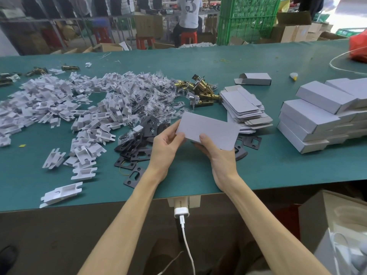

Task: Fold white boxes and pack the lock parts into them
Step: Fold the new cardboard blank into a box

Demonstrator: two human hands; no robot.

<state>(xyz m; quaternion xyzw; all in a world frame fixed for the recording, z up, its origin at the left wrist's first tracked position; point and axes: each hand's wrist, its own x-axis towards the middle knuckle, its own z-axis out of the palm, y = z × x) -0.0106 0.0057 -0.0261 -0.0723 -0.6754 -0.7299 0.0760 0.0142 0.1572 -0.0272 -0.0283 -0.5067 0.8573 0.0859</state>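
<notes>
Left hand (168, 144), right hand (218, 155) both pinching flat white box (212, 127) at its 6 o'clock edge; long axis running 10-to-4 o'clock.

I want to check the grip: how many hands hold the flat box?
2. The left hand pinches the flat box at its left end; the right hand holds its near edge, thumb on top.

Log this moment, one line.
left hand holds white box | right hand holds it | black plates beneath | folded boxes stacked right
</notes>
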